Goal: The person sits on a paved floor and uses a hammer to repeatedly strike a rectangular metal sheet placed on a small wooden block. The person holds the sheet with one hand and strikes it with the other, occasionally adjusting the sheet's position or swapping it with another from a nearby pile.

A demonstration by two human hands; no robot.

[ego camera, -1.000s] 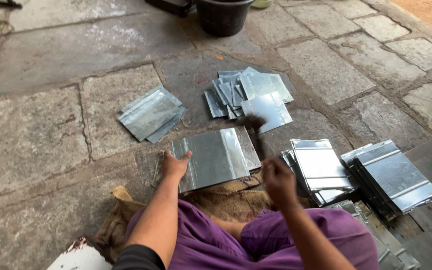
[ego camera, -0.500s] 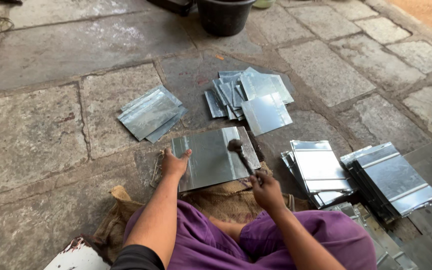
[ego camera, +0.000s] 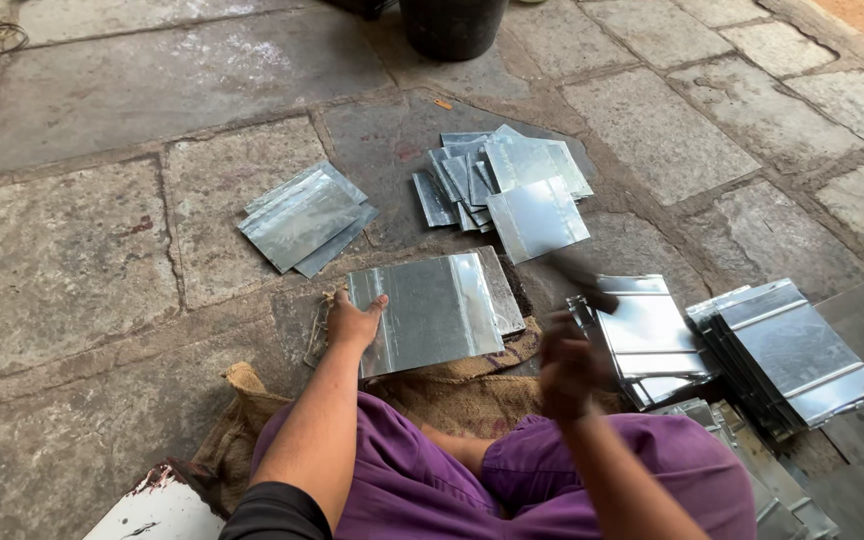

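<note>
Rough stone paving (ego camera: 72,260) fills the head view, grey slabs with dirt-filled joints, and a dark bucket (ego camera: 452,25) stands at the top edge. A person in purple trousers sits on a piece of burlap sacking (ego camera: 452,395) spread over the stones.

Directly in front of the knees lies a metal sheet (ego camera: 432,310), shiny and roughly rectangular, resting on the sacking with its long side running left to right and slightly tilted. The left hand (ego camera: 354,322) lies flat with spread fingers on the sheet's left edge, pressing it down rather than closing around it. The right hand (ego camera: 567,365) hangs just off the sheet's right edge, blurred; it looks clenched around the handle of a dark tool (ego camera: 582,282), perhaps a hammer, though the blur makes the grasp hard to confirm. The tool's head sits to the right of the sheet, apart from it, so the sheet lies left of that grip.

Around them lie more cut sheets: a small stack on the left (ego camera: 302,217), a scattered pile beyond (ego camera: 502,180), and two stacks at the right (ego camera: 647,340) (ego camera: 792,355).
</note>
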